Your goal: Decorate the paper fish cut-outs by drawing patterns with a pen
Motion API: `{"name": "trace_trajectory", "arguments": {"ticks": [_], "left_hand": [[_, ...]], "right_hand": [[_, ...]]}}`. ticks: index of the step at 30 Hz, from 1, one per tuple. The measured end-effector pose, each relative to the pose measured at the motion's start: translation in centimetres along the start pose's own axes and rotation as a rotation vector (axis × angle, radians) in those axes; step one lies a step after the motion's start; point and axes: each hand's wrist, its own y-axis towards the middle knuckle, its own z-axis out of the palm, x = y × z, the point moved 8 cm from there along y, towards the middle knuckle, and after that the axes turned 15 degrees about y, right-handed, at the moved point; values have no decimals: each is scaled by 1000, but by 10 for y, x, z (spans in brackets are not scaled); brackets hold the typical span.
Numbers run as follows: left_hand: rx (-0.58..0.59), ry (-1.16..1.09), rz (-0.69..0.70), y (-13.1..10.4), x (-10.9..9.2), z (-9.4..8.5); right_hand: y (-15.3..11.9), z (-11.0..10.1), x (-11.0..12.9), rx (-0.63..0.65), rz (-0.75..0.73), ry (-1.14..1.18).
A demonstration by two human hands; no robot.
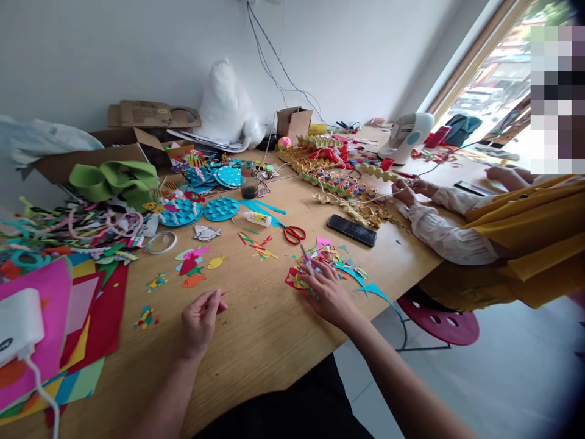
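Note:
My right hand is at a pile of colourful paper scraps, with a slim pen-like tool held between its fingers. My left hand hovers over the wooden table, its fingers pinched together; anything between them is too small to name. Beyond it lie paper fish in pink, red, orange and yellow. Red-handled scissors, a white glue bottle and thin paper strips rest farther back.
A black phone lies right of the scissors. Coloured sheets and a white charger sit at left. Blue discs and a jar stand behind. At right, a person's hands work near egg cartons.

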Motion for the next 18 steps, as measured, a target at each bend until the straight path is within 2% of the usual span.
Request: {"name": "trace_trajectory", "arguments": {"ticks": [3, 5, 11, 15, 18], "left_hand": [[3, -2, 5, 0, 1, 0], [10, -9, 4, 0, 3, 1], [31, -44, 29, 0, 6, 6], [28, -36, 33, 0, 2, 7], [19, -22, 26, -2, -4, 6]], "right_hand": [[5, 13, 8, 70, -35, 5], [4, 12, 4, 67, -26, 5], [-5, -8, -9, -38, -27, -26], [-3, -9, -3, -97, -98, -14], [5, -10, 7, -186, -167, 84]]}}
